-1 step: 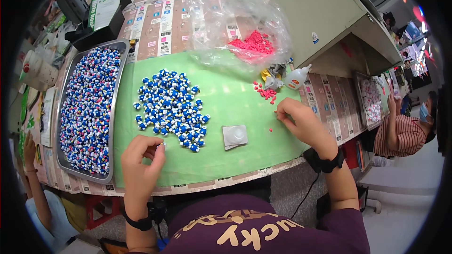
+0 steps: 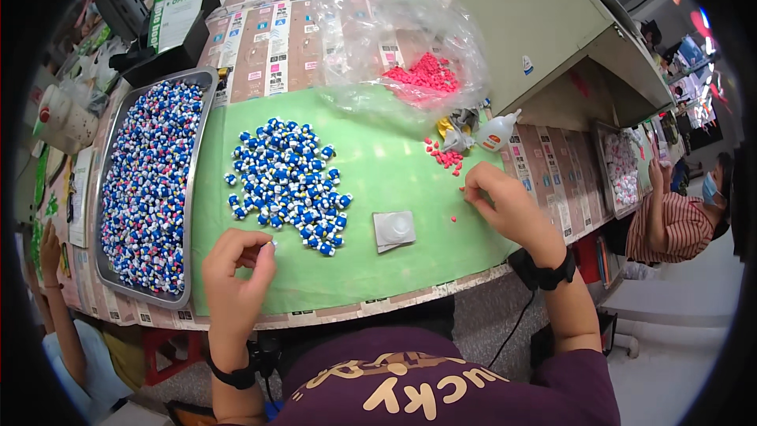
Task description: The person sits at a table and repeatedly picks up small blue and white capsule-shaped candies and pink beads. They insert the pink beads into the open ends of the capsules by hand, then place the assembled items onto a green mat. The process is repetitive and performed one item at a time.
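My left hand [image 2: 238,272] hovers at the near side of a loose pile of small blue-and-white figures [image 2: 284,177]. Its thumb and forefinger are pinched on a tiny whitish piece, probably one of these figures, mostly hidden by the fingertips. My right hand [image 2: 505,205] is at the right of the green mat [image 2: 355,276], its thumb and forefinger curled together; a speck of pink shows at the fingertips, too small to make out. Small pink pieces [image 2: 446,159] lie scattered just beyond it, with a single one nearer. Between my hands rests a flat grey pad with a clear round blob [image 2: 394,229].
A metal tray [image 2: 197,189] full of similar figures stands at the left. Behind the mat is a clear plastic bag [image 2: 355,39] holding pink pieces. A white squeeze bottle [image 2: 497,132] leans by a crumpled wrapper [image 2: 456,132]. A cabinet [image 2: 536,24] stands back right; people sit at both sides.
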Motion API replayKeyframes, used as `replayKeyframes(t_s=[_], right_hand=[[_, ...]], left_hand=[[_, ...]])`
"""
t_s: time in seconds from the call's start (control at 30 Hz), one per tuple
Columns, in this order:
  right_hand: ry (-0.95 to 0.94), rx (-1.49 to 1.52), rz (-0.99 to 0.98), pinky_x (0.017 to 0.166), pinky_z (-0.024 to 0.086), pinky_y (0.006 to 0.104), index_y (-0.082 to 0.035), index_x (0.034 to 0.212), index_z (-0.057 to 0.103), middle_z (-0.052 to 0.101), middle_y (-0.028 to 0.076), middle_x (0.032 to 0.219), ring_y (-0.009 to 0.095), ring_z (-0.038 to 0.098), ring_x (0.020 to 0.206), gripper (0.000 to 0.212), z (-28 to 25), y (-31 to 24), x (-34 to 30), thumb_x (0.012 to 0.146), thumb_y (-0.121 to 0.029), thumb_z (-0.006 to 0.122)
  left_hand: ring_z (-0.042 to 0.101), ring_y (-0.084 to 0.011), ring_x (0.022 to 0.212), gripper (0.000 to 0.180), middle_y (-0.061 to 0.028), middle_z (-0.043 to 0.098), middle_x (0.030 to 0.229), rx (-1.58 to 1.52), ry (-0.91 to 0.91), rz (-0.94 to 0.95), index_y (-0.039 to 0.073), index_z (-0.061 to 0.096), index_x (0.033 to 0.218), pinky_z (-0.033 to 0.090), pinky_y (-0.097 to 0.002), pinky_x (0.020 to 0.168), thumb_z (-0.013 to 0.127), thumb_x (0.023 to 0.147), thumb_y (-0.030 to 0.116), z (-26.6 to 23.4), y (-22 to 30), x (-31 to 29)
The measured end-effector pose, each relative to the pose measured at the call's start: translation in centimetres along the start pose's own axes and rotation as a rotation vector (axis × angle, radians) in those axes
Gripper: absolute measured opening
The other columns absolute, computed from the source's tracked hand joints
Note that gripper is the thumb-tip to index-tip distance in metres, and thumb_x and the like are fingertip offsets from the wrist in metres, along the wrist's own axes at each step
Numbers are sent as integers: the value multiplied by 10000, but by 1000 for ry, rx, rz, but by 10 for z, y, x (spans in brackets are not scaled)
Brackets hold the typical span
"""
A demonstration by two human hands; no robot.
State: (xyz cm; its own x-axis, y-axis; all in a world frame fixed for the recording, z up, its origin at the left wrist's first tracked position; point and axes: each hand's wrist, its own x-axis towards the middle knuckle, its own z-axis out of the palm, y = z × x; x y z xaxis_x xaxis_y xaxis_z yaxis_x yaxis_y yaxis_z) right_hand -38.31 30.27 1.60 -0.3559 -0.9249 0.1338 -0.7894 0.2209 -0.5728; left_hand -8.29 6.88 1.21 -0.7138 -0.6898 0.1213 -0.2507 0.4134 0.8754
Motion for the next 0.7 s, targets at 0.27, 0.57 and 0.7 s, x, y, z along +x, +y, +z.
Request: replayKeyframes(t_s=[0.27, 0.57, 0.7], right_hand=[[7, -58, -21, 679, 470, 391, -10, 867, 494, 554, 133, 801, 323, 581, 748, 149, 2, 0, 6, 797, 49, 611], [27, 245, 31, 722, 496, 369, -17, 854, 531, 590, 115, 821, 310, 600, 775, 189, -5, -38, 9, 738, 120, 590], [103, 282, -351, 738, 500, 359, -53, 852, 571, 644, 79, 922, 274, 630, 836, 232, -1, -106, 15, 701, 122, 599]], left_hand=[[643, -142, 777, 140, -76, 613, 951, -601, 5, -172, -37, 633, 1065, 551, -255, 675, 584, 949, 24, -10, -10, -7], [662, -191, 889, 145, -109, 618, 1023, -896, -236, -224, -35, 677, 1029, 572, -322, 799, 597, 909, -33, 13, 14, 2], [646, -157, 942, 186, -83, 605, 1089, -929, -526, -187, -20, 666, 1108, 535, -288, 849, 625, 928, -8, 37, 28, 4]])
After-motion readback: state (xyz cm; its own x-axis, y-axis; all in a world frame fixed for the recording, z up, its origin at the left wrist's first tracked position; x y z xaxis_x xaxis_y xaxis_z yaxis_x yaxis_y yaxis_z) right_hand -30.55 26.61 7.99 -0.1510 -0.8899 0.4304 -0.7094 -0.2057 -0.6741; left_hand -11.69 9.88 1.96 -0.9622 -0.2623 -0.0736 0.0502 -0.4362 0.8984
